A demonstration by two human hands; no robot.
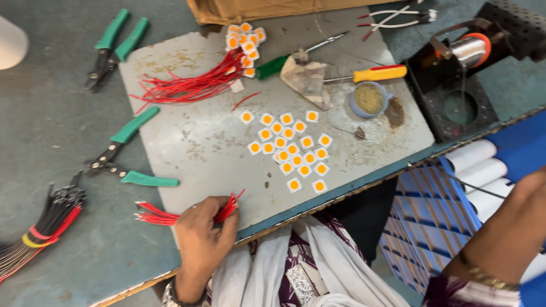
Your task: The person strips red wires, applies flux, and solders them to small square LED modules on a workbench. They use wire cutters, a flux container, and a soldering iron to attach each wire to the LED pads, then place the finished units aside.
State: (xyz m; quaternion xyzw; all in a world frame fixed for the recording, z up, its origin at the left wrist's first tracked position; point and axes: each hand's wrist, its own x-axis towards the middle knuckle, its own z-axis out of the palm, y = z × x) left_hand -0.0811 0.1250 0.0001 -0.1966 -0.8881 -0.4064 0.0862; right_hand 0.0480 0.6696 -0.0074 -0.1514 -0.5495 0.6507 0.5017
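On grey plate [199, 142], scattered LED chips [293, 148]

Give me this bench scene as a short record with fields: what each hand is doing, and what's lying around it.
Left hand: closed around a bundle of short red wires
Right hand: only the forearm shows, off the bench; grip cannot be told
Work surface: grey metal plate
Centre: small white square chips with orange dots, loose cluster
Left of plate: green-handled pliers
Far side: yellow-handled screwdriver, solder spool on black stand
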